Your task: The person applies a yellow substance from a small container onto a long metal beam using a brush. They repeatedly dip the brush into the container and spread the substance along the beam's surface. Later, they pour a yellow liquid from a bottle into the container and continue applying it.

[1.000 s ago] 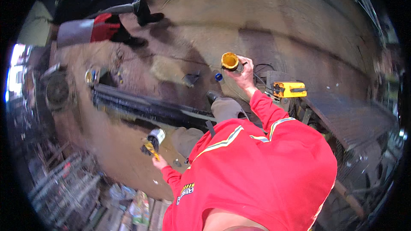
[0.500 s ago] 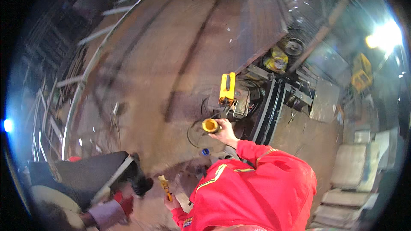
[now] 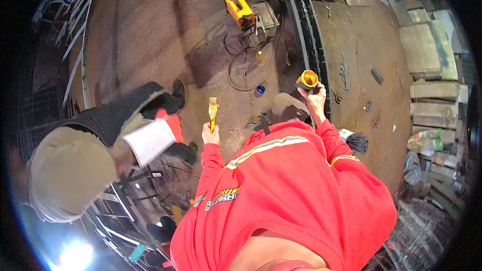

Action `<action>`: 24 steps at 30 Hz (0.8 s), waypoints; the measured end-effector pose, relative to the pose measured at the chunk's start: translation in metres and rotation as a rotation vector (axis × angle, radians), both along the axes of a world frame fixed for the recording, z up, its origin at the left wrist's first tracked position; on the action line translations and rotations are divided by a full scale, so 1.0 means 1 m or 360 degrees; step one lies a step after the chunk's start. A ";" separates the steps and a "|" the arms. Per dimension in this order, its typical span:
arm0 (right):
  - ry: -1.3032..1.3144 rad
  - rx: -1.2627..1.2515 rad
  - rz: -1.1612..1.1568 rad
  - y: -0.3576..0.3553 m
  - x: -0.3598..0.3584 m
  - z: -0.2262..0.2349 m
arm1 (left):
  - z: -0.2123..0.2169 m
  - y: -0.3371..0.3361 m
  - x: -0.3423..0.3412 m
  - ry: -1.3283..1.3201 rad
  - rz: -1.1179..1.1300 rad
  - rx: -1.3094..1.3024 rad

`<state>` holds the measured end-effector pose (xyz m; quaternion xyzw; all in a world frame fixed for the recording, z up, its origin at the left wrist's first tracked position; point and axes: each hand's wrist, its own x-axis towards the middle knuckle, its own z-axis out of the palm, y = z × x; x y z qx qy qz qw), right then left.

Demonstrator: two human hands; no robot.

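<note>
While the left hand [image 3: 210, 134] is wrapped around a yellow-smeared paintbrush [image 3: 213, 111], the right hand [image 3: 315, 95] grips a small yellow paint can [image 3: 308, 78], both held above the rusty floor [image 3: 150, 35]. Looks mid-painting; I'd guess a careful dip into the can comes next.

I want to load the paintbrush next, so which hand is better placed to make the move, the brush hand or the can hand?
Probably the left hand: it grips the paintbrush upright and free, while the right hand just steadies the yellow can.
</note>
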<state>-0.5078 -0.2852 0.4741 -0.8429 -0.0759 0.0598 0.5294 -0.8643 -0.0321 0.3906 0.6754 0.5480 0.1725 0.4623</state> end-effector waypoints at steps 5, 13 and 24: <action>0.0166 0.0005 -0.0109 -0.010 -0.024 -0.033 | -0.035 0.022 0.010 0.0207 -0.0153 -0.0089; 0.0203 -0.0359 -0.0152 0.015 -0.007 -0.128 | -0.035 0.057 0.130 0.0061 -0.0413 0.0123; 0.0201 -0.0421 -0.0555 0.070 0.024 -0.491 | -0.327 0.188 0.273 0.0036 -0.0400 0.0488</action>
